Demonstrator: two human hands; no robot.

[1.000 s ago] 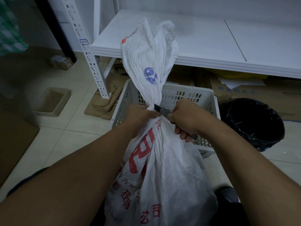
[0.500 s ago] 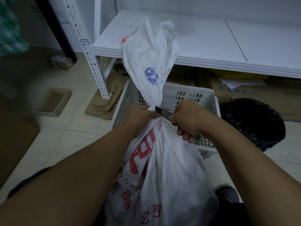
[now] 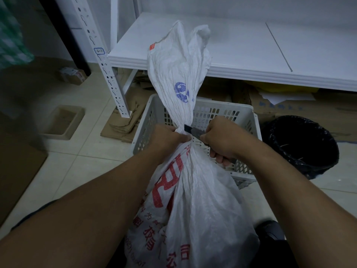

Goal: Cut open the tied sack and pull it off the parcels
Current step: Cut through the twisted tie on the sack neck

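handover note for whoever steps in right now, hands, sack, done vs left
Left hand: clamped round the sack's tied neck.
Right hand: gripping a knife, blade tip at the neck from the right.
Sack: upright between the arms, in front of the white crate, top flaring above the tie.
Done: knife placed at the tie.
Left: cut through the neck, pull the sack off the parcels, which are hidden inside.

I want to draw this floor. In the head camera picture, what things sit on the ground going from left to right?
Small tan tray → flattened cardboard pile → white plastic basket → black bin. The sack, gripped by the left hand with the right hand beside it, overlaps the basket, so I leave it out.
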